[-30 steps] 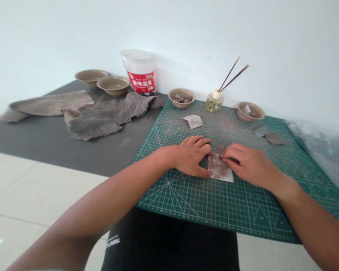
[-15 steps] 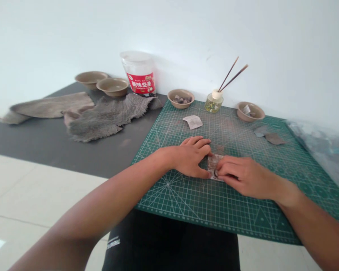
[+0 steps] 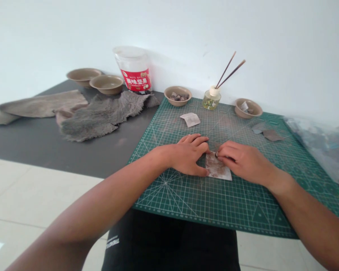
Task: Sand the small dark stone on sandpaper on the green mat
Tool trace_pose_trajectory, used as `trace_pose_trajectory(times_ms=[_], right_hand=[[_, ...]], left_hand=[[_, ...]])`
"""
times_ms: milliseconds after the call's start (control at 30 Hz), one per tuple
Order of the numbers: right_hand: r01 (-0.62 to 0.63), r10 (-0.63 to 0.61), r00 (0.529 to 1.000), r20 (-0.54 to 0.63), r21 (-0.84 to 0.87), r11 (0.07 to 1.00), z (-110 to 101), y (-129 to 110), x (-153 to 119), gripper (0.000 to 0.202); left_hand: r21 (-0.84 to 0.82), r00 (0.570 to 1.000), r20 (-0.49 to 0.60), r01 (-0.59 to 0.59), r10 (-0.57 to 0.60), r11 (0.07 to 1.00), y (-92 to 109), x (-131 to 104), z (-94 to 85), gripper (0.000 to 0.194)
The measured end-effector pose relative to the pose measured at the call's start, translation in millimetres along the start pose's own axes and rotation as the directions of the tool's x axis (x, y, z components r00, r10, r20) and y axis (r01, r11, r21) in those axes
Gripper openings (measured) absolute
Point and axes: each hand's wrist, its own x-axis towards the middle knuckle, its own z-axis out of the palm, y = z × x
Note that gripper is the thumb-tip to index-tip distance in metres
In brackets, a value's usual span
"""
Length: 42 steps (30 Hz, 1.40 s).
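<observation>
A small pale sheet [image 3: 219, 169], smeared with brown and looking like sandpaper, lies flat on the green cutting mat [image 3: 197, 203]. My left hand [image 3: 190, 155] rests on the mat with fingers spread, its thumb and forefinger pressing the sheet's left edge. Over the sheet's upper right part is my right hand [image 3: 240, 162], its fingers pinched round a small dark piece [image 3: 216, 154]. Most of that piece is hidden by the fingers, so its kind does not show; it seems to touch the sheet.
A bowl of small brownish lumps [image 3: 177, 96], a reed diffuser [image 3: 211, 98] and another bowl [image 3: 248, 108] line the wall. A folded pale sheet [image 3: 191, 119] and grey scraps [image 3: 272, 135] lie nearer. Leftward are grey cloths [image 3: 98, 116], a plastic tub [image 3: 136, 71] and two bowls; rightward, a plastic bag [image 3: 319, 143].
My right hand has slid the dark piece up the sheet, away from me, uncovering more of the brown smear. My left hand holds its place on the sheet's edge. The view has shifted slightly.
</observation>
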Motion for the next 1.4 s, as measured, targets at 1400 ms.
trace_pose_trajectory(times_ms=[1400], right_hand=[[0.019, -0.021, 0.999, 0.038, 0.049, 0.999, -1, -1, 3, 0.017]], left_hand=[[-0.006, 1.0, -0.022, -0.003, 0.003, 1.0, 1, -1, -0.7, 0.071]])
